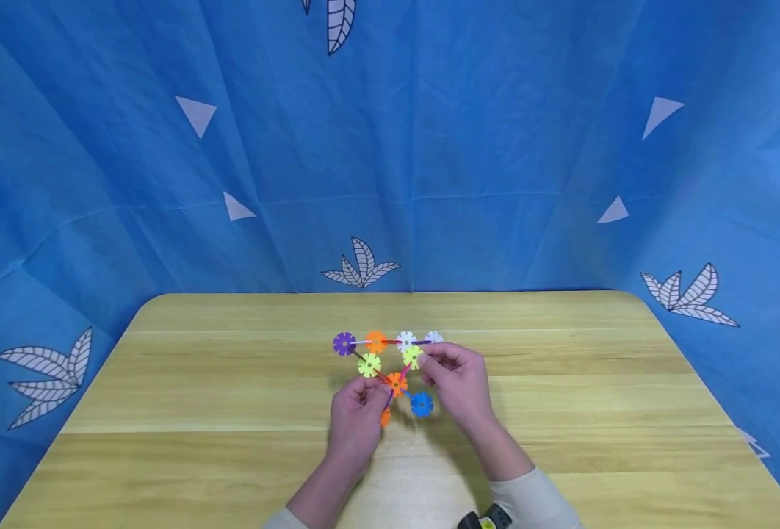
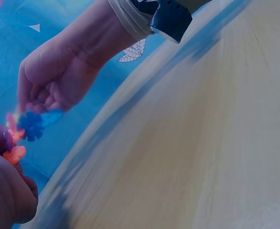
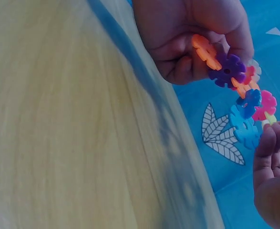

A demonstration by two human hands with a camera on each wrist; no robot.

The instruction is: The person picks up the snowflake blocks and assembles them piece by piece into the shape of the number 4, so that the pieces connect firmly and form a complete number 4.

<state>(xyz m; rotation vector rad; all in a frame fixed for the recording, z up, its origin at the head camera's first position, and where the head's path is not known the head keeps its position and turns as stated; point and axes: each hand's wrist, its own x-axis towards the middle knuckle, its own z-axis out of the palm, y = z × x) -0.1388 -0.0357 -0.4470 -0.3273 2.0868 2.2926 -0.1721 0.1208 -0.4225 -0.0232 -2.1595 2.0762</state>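
Observation:
Both hands hold one linked chain of plastic snowflake discs above the table. My left hand [image 1: 355, 419] pinches its lower part, close to the central orange disc [image 1: 396, 384] and the purple disc [image 3: 227, 70]. The thumb and forefinger of my right hand [image 1: 459, 378] pinch a yellow-green disc [image 1: 413, 358] on the right. Along the top run a purple disc [image 1: 344, 343], an orange disc [image 1: 376, 341] and white discs [image 1: 406, 340]. Another yellow-green disc [image 1: 369, 365] joins the left side. A blue disc [image 1: 421, 404] sticks out at lower right. Fingers cover some joints.
A wooden table [image 1: 198, 389] with rounded far corners lies under the hands. Behind it hangs a blue cloth [image 1: 456, 147] printed with white leaves and triangles. A dark wrist-worn device [image 1: 485, 519] sits at the right sleeve [image 1: 535, 499].

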